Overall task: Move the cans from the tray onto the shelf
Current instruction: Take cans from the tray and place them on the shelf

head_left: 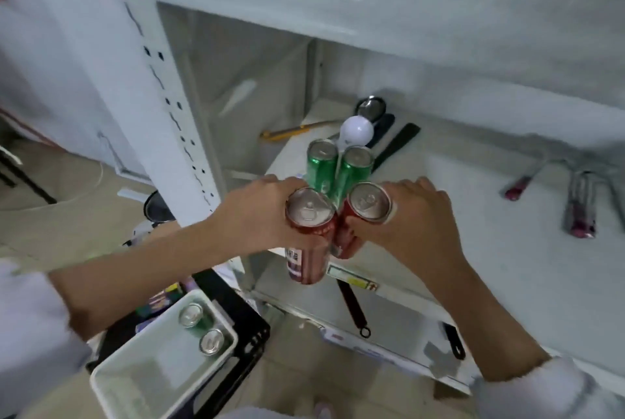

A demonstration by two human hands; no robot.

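left hand (257, 212): gripping red can (309, 236), frame centre
right hand (411, 215): gripping second red can (363, 215)
green cans (321, 165): two, upright on shelf (473, 215), just behind
tray (142, 374): lower left, two cans (201, 327) inside

In my left hand (257, 212) I have a red can (309, 243) with a silver top and a white label patch, and in my right hand (409, 215) another red can (351, 232), silver-topped too. The two cans (319, 168) behind them are green with silver tops. The shelf (473, 249) is white, its post (148, 80) white with dark slots. The tray (135, 368) is white, set on a black crate (243, 344). My sleeves (541, 391) are pale lilac-white.
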